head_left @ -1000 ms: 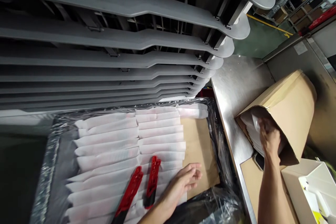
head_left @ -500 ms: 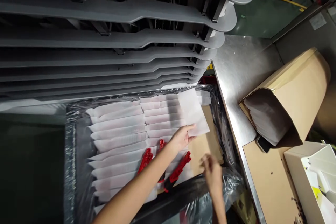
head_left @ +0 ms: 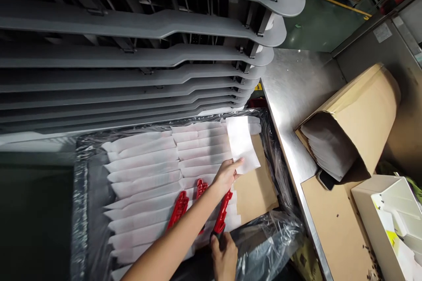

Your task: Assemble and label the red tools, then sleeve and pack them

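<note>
My left hand (head_left: 227, 173) pinches a flat white sleeve (head_left: 242, 142) by its lower end, above the box. Lower down, my right hand (head_left: 224, 254) grips the black end of a red-and-black hand tool (head_left: 224, 215), its red end pointing up toward my left hand. Two more red tools, one by my left forearm (head_left: 178, 209) and another farther up (head_left: 201, 188), lie on the wrapped pieces, partly hidden by that arm. White-wrapped pieces (head_left: 145, 164) lie in two columns inside the plastic-lined box (head_left: 79, 202). Brown cardboard (head_left: 255, 189) shows at the box's right.
Grey curved panels (head_left: 138, 55) hang in a rack beyond the box. On the metal bench (head_left: 296, 79) at right lies an open carton (head_left: 365, 109) holding a stack of white sleeves. A phone (head_left: 325, 180) and a white bin (head_left: 379, 193) are near it.
My right hand has moved left and down from over the cardboard and taken hold of the red-and-black tool, which now stands more upright. My left hand keeps the sleeve.
</note>
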`<state>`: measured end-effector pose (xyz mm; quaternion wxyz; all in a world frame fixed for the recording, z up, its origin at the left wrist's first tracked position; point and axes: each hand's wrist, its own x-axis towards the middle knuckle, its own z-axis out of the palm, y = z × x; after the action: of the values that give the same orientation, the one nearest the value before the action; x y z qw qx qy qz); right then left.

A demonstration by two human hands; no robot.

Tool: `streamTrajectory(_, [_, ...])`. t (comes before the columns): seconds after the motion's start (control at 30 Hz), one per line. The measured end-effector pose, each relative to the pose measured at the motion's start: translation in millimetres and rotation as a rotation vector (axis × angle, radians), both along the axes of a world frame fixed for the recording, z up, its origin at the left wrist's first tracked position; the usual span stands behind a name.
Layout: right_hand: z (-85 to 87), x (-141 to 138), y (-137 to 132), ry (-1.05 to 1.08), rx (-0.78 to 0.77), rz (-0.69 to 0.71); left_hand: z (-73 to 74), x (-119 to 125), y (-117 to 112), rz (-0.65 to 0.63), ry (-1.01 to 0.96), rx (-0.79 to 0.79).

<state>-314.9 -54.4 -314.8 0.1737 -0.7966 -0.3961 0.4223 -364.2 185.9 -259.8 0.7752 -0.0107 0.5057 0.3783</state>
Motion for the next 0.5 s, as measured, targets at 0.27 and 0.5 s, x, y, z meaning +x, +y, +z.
streamTrajectory(0.27, [76.7, 61.6, 13.5, -0.295, 0.201, -0.253, -14.0, 22.7, -10.5, -0.002, 0.168, 0.156])
streamTrajectory(0.5, [87.9, 75.2, 31.6, -0.416, 0.207, -0.258, -9.4, 30.4, -25.1, -0.028, 0.237, 0.231])
